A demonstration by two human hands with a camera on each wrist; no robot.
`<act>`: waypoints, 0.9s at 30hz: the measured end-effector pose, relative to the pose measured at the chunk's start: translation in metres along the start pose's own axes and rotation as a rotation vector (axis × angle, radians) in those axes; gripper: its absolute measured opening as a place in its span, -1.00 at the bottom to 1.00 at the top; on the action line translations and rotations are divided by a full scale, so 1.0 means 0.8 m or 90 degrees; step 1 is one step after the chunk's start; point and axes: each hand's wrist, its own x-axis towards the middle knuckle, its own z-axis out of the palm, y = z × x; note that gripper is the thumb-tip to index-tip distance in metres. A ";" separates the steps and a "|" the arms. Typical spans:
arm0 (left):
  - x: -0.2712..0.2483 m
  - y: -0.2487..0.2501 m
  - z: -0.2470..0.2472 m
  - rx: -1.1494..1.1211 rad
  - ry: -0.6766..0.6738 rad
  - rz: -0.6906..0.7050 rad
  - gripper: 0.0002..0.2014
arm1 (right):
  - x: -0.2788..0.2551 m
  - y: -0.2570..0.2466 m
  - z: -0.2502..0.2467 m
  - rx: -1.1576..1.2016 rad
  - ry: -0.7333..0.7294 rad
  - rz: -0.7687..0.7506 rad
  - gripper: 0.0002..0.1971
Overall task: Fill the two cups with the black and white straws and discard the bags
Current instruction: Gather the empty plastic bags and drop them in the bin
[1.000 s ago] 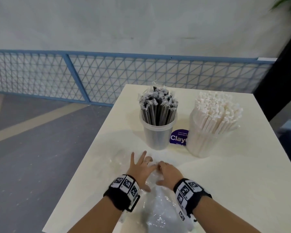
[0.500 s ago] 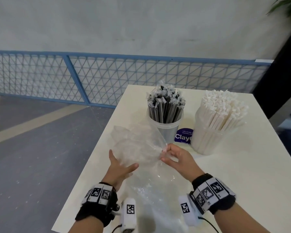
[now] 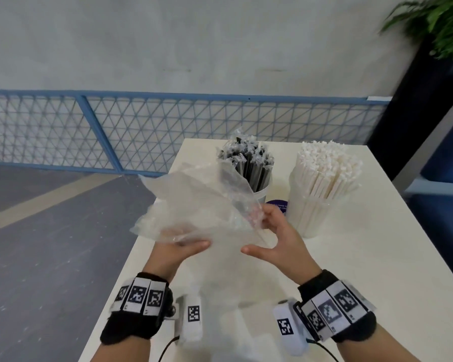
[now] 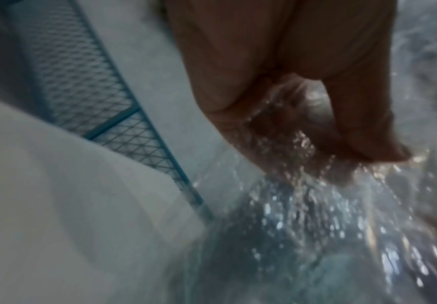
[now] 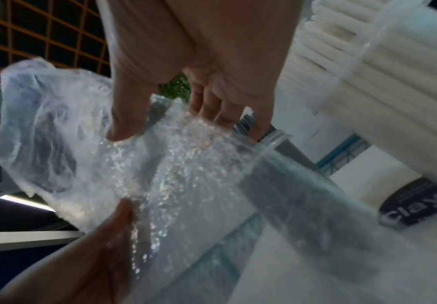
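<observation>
A crumpled clear plastic bag (image 3: 194,205) hangs above the near part of the white table (image 3: 377,257), held by both hands. My left hand (image 3: 191,245) grips its lower edge, with the thumb on top and the fingers hidden behind the film. In the left wrist view the bag (image 4: 316,205) bunches under my left hand (image 4: 316,102). My right hand (image 3: 272,231) holds the bag's right edge between curled fingers and a spread thumb. Behind the bag, a clear cup holds black straws (image 3: 249,165). To its right a second cup holds white straws (image 3: 324,178).
More clear plastic film (image 3: 220,296) lies blurred on the table between my wrists. A purple round label (image 3: 279,205) sits between the cups. The table's left edge drops to a grey floor (image 3: 50,244). A blue mesh fence (image 3: 168,131) runs behind, with a plant (image 3: 442,22) at the upper right.
Both hands have lifted the bag from the table and raised it in front of the black straw cup. The left hand went from lying flat on the plastic to gripping it.
</observation>
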 end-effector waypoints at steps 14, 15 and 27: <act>-0.005 0.019 0.058 0.092 -0.069 0.123 -0.68 | -0.016 0.003 -0.021 0.284 0.260 0.019 -0.64; -0.005 0.024 0.067 0.071 -0.059 0.138 -0.57 | -0.017 0.004 -0.026 0.269 0.290 0.010 -0.62; -0.007 0.050 0.129 0.425 -0.344 0.375 -0.47 | -0.048 0.000 -0.084 0.074 0.334 0.075 -0.88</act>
